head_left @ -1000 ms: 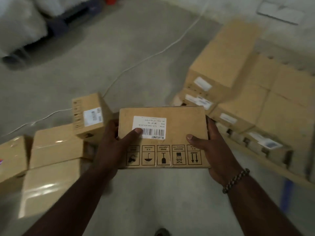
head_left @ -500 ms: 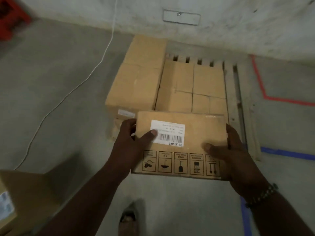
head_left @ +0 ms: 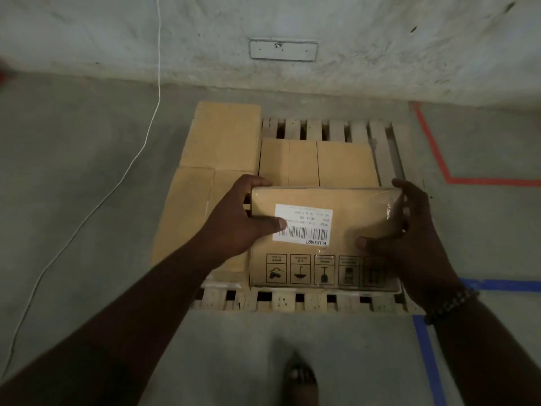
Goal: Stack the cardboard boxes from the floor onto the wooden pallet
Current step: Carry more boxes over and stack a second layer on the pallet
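Both hands grip one cardboard box (head_left: 322, 238) over the near right part of the wooden pallet (head_left: 307, 301). The left hand (head_left: 237, 221) clasps the box's left end, thumb lying across the white barcode label (head_left: 303, 224) and fingers curled over the far top corner. The right hand (head_left: 409, 230) clasps the right end, thumb pressed on the front face and fingers wrapped behind the far right corner. A beaded bracelet (head_left: 450, 306) sits on the right wrist.

A row of printed handling symbols (head_left: 322, 269) runs along the box's face below the thumbs, just above the pallet's near edge. Whether the box's bottom already touches the slats cannot be told.

Beyond the fingertips, other stacked boxes (head_left: 317, 162) fill the middle of the pallet, and to the left of the left hand a taller stack of boxes (head_left: 205, 171) covers the pallet's left side. Bare slats show past the stacks at the far edge and to the right of the right hand.

Further left of the left forearm a white cable (head_left: 117, 183) trails across the concrete floor (head_left: 73, 171). Right of the right hand, red tape (head_left: 439, 159) and blue tape (head_left: 427, 356) mark the floor. A shoe (head_left: 301, 379) shows below the box, between the forearms
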Available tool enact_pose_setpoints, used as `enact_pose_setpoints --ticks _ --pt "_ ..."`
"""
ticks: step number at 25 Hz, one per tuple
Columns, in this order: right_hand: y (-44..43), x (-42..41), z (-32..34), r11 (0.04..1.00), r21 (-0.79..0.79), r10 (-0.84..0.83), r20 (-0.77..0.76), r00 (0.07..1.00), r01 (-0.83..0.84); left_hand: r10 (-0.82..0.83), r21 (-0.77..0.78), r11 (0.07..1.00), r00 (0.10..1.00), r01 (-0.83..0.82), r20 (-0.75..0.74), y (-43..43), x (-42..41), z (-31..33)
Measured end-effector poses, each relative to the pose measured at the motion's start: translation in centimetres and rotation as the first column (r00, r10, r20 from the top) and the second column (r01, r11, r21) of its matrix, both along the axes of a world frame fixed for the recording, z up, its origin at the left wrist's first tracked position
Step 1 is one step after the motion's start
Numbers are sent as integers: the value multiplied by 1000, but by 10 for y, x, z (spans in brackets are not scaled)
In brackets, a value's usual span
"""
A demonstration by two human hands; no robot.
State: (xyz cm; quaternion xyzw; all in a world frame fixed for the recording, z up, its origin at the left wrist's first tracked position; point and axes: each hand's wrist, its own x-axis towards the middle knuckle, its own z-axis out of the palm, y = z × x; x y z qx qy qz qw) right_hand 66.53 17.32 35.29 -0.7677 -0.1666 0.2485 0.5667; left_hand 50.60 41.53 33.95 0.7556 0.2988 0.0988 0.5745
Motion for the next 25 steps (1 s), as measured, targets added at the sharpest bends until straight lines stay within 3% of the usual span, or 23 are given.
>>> enact_pose_setpoints --ticks 5,11,15,17,20,22,25 --pt "67 70 -49 983 -169 -35 213 976 72 25 184 983 996 -9 -89 51 68 -40" --pt "142 164 -126 961 -276 27 224 974 37 45 509 859 984 50 -171 110 158 -107" --pt "176 209 -173 933 -359 106 199 974 -28 35 497 863 970 92 -240 141 199 -151" --pt "186 223 -193 913 -399 155 149 977 -84 -12 588 784 951 200 -308 153 205 -169" --pt "194 234 -213 880 -436 240 68 968 -188 52 724 620 905 303 -423 168 204 -184" --pt "197 239 -218 860 -456 291 74 954 -228 78 665 669 858 332 -508 179 204 -188" --pt "201 250 -223 781 -530 424 61 904 -330 -36 506 747 786 431 -617 194 206 -195"
